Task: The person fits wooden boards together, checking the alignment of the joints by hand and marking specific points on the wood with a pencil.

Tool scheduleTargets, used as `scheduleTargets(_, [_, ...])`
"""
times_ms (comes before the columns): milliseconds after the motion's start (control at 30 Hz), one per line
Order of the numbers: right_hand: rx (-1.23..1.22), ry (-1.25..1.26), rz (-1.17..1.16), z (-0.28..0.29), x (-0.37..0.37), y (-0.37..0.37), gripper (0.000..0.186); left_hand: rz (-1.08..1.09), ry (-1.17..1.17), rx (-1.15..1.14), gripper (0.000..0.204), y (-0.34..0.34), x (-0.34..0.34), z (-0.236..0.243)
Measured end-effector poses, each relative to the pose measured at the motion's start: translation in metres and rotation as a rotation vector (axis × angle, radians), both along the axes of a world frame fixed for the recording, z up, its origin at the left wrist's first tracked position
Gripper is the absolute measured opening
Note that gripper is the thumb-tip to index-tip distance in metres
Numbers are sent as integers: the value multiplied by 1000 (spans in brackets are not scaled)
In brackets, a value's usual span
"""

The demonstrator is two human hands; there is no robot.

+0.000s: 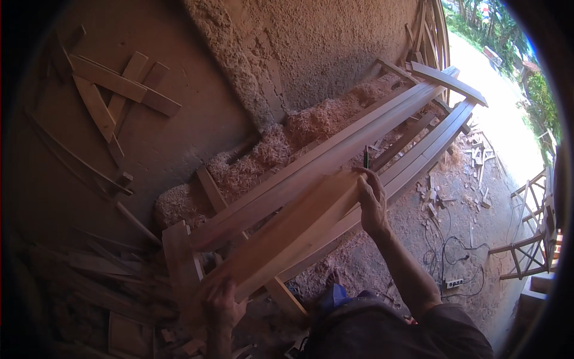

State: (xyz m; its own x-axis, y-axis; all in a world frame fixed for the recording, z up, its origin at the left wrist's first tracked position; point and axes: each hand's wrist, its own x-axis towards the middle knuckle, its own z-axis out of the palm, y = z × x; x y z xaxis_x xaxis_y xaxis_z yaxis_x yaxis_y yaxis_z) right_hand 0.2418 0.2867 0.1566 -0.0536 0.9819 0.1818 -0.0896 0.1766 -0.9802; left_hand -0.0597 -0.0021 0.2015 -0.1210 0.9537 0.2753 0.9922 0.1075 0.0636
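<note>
- While the right hand [373,209] has its fingers curled over the far end of a long, light-brown wooden board [293,230], a slim, dark-green pencil [366,157] juts up beside them.
- The left hand [224,306] has its fingers bent around the board's near end.
- Slanting across the view, the board is above a long frame of brown wooden rails [323,160]; whether they touch is unclear.
- Behind the frame, curly pinkish wood shavings [314,124] are heaped against a rough brown wall [317,60].
- Rightward, a white rectangular power strip [454,283] lies among dark cords.

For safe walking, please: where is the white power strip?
In the head view, the white power strip lies on the floor at lower right, right of the right forearm, beside dark cables.
</note>
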Motion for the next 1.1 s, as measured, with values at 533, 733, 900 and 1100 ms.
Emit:
scheduleTargets(533, [-346, 464, 299, -83, -129, 123, 48, 315, 32, 70, 64, 5, -27, -158])
scheduleTargets(733, [-307, 241, 429, -105, -92, 133, 59, 357, -75, 13, 64, 23, 17, -145])
scheduleTargets(900, [-302, 51, 472, -132, -88, 150, 60, 351, 45, -187, 77, 26, 26, -143])
scheduleTargets(1100, [-212, -18, 510, -139, -93, 151, 51, 212, 52, -201, 85, 17, 5, -152])
